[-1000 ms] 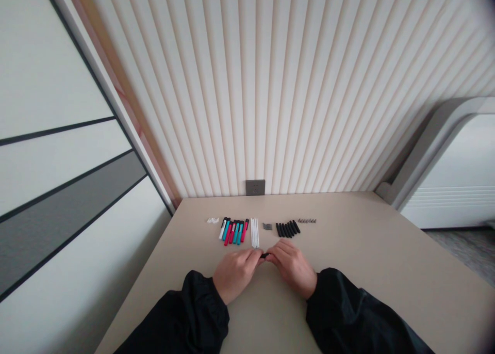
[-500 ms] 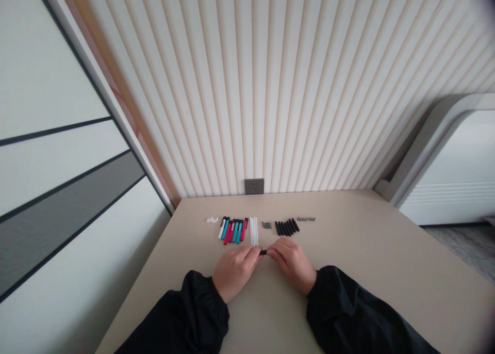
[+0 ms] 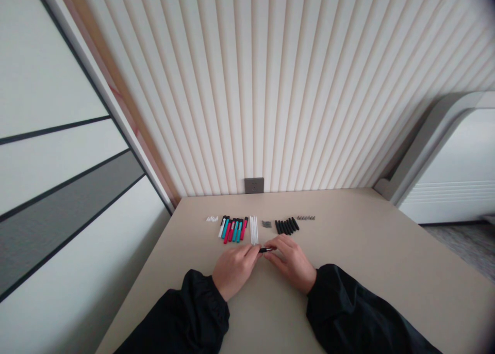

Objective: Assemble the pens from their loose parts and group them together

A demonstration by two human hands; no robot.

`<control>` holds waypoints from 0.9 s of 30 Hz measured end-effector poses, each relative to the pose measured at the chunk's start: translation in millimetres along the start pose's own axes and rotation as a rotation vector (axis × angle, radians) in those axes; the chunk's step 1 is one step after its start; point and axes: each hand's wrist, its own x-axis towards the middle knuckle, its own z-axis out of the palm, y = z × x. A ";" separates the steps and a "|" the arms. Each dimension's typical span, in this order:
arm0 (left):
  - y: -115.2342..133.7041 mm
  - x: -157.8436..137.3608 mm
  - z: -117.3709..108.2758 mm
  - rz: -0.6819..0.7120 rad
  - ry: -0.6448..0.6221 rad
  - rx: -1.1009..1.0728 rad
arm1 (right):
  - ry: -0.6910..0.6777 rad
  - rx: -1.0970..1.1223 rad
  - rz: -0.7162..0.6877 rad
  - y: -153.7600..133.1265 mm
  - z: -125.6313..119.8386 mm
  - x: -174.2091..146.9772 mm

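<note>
My left hand [image 3: 235,270] is closed, pinching a short black pen barrel part [image 3: 263,250] between thumb and fingertips. A silver pen tip [image 3: 269,249] shows at the right end of that part, pointing toward my right hand [image 3: 291,261]. The thumb and index finger of my right hand are parted around the tip, one on either side; whether they touch it cannot be made out. Just beyond my left fingertips lie thin white refill sticks [image 3: 253,230]. Several black grip tubes [image 3: 286,226] lie in a row past my right hand.
On the beige table [image 3: 348,245] there are red, teal and white pen barrels [image 3: 233,230], small clear pieces [image 3: 212,219], little grey springs [image 3: 266,224] and a row of small metal tips [image 3: 306,218]. A ribbed wall with a socket [image 3: 254,185] borders the back edge.
My right thumb and index finger have spread apart from their pinch on the black part's right end, which uncovers the silver tip. My left hand keeps its hold, nearly still.
</note>
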 end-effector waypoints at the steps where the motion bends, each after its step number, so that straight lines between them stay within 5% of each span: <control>1: 0.4 0.2 -0.5 -0.001 0.000 -0.002 | -0.002 0.000 0.003 -0.9 -0.6 -0.1; 27: 1.0 -0.3 -1.1 -0.010 -0.014 0.007 | -0.015 -0.023 0.022 0.0 -0.2 1.1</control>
